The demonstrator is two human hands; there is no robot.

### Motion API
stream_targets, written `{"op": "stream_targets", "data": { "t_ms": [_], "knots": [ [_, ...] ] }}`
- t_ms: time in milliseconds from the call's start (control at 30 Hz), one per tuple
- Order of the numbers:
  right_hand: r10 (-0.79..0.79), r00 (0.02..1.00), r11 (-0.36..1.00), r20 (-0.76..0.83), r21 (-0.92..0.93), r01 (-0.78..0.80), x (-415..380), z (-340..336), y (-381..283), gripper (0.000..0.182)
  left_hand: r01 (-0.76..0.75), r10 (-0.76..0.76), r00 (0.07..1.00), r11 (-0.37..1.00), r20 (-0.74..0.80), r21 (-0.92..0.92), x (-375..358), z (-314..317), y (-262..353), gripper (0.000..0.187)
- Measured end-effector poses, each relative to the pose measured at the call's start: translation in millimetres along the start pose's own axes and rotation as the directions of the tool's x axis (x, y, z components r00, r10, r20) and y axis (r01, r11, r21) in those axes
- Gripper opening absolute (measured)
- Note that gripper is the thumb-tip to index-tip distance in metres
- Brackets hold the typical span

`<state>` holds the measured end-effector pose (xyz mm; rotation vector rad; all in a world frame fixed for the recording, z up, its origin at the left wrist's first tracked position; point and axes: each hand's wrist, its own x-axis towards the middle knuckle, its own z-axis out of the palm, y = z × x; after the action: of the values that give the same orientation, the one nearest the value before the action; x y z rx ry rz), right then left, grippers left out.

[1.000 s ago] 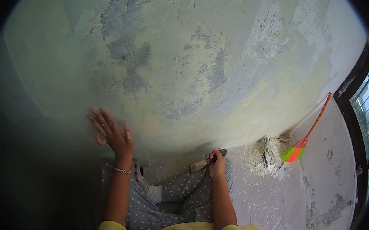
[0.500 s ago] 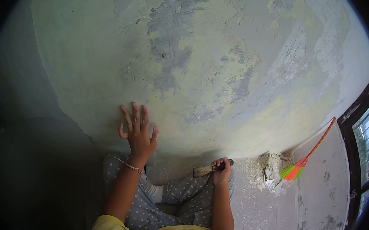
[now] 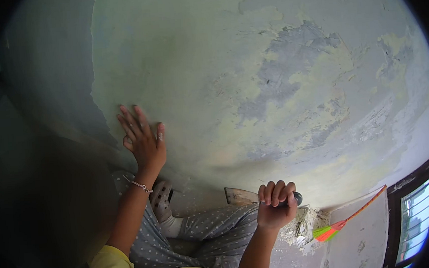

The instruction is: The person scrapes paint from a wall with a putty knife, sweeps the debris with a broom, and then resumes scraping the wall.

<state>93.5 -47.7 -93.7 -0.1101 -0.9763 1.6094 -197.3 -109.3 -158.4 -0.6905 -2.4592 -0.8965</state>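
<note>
Head view: your left hand lies flat, fingers spread, on the peeling wall near its dark left edge. Your right hand is fisted around the scraper, blade pointing left at the wall's foot, with rubble and broom just beside.

The scraper's handle is swallowed by the right hand, only its dark butt end peeking past the fingers. The debris pile sits partly behind that wrist (its near side unseen), and the window is cut off by the picture's dark rim
</note>
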Motion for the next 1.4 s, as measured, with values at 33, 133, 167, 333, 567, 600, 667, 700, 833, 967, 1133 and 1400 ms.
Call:
{"op": "stream_targets", "data": {
  "t_ms": [33,133,167,333,567,600,667,700,833,967,1133,1400],
  "knots": [
    [0.011,1.0,1.0,0.016,0.006,-0.012,4.1,11.7,0.7,0.026,0.062,-0.058,0.997,0.995,0.057,-0.074,4.8,1.0,-5.1,0.074],
    [-0.021,0.995,1.0,0.095,-0.019,0.023,9.9,39.1,10.8,0.026,0.326,-0.279,0.939,0.906,0.202,-0.268,27.1,-0.1,-24.8,0.08],
    [-0.02,0.99,0.999,0.138,-0.026,0.024,8.2,45.9,17.6,0.027,0.491,-0.395,0.866,0.786,0.306,-0.374,36.3,-0.5,-31.3,0.084],
    [0.025,0.987,0.999,0.158,-0.039,-0.019,-6.1,64.8,51.0,0.027,0.639,-0.519,0.769,0.645,0.373,-0.42,55.0,11.6,-51.7,0.087],
    [-0.114,0.978,0.99,0.174,-0.066,0.127,-0.9,79.0,62.4,0.027,0.448,-0.36,0.894,0.755,0.268,-0.48,26.3,23.9,-37.9,0.106],
    [-0.152,0.975,0.983,0.162,-0.075,0.166,1.2,82.0,64.2,0.027,0.452,-0.366,0.892,0.75,0.267,-0.482,22.6,24.0,-32.6,0.106],
    [-0.164,0.972,0.979,0.169,-0.092,0.181,5.0,88.6,70.9,0.028,0.36,-0.283,0.932,0.8,0.227,-0.48,16.0,24.8,-25.2,0.1],
    [-0.18,0.969,0.977,0.17,-0.083,0.196,6.8,94.1,75.0,0.029,0.367,-0.289,0.929,0.797,0.231,-0.48,16.3,23.4,-23.0,0.1],
    [-0.251,0.942,0.96,0.224,-0.071,0.272,14.6,121.3,93.2,0.031,0.461,-0.352,0.887,0.679,0.298,-0.571,19.6,18.7,-16.6,0.098],
    [-0.359,0.901,0.925,0.243,-0.04,0.379,19.9,155.6,120.0,0.038,0.457,-0.475,0.866,0.62,0.158,-0.638,20.4,30.9,-25.9,0.087],
    [-0.46,0.752,0.851,0.472,-0.007,0.525,37.6,177.5,153.1,0.05,0.71,-0.704,0.601,0.254,0.378,-0.657,45.3,19.5,-41.7,0.073],
    [-0.363,0.835,0.911,0.413,-0.031,0.411,49.3,179.8,186.4,0.044,0.805,-0.765,0.494,0.221,0.414,-0.55,50.4,25.7,-39.2,0.069]
  ]
}}
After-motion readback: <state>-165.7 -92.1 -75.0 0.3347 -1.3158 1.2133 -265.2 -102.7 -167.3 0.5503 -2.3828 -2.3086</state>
